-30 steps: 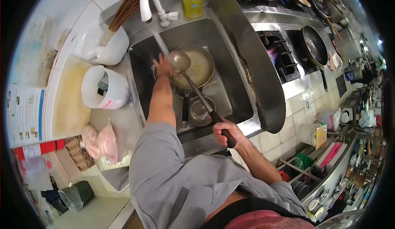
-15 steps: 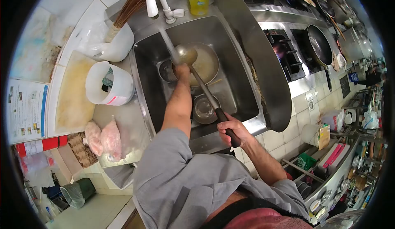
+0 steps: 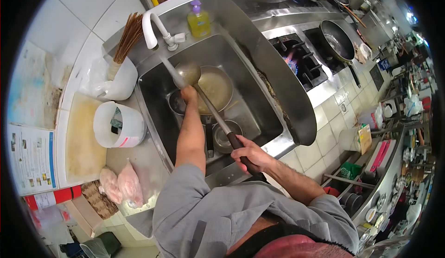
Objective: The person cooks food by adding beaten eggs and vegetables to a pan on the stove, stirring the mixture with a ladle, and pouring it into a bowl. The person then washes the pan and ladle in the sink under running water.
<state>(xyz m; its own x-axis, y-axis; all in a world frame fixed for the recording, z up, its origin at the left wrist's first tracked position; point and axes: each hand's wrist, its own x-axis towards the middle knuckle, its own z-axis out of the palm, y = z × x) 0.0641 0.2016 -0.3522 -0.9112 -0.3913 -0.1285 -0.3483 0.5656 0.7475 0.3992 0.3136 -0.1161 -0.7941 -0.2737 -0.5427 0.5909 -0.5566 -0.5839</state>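
Observation:
My right hand (image 3: 252, 155) is wrapped round the dark handle of a long metal ladle (image 3: 214, 109), near the sink's front edge. The ladle slants up and left across the sink, its bowl under the stream from the white tap (image 3: 149, 33). At the bowl's neck my left hand (image 3: 188, 94) is closed on the ladle, with its fingertips partly hidden by the water. Beneath lies a wide pan (image 3: 220, 89) holding cloudy liquid. A small dark pan (image 3: 176, 102) sits left of it, partly covered by my forearm. Closer to me is a round metal bowl (image 3: 225, 136).
Left of the sink (image 3: 274, 137) stand a white bucket (image 3: 118, 133) and a plastic-wrapped container with a stick brush (image 3: 127, 40). Raw poultry pieces (image 3: 130, 186) lie on the counter's front corner. A soap bottle (image 3: 199, 24) is behind. Right, a stove burner (image 3: 296, 63) is lit, beside a frying pan (image 3: 337, 40).
The camera view has shifted and turned, so the sink appears lower and further left. The ladle's bowl is slightly nearer the tap. A black pan handle beside my left forearm now shows.

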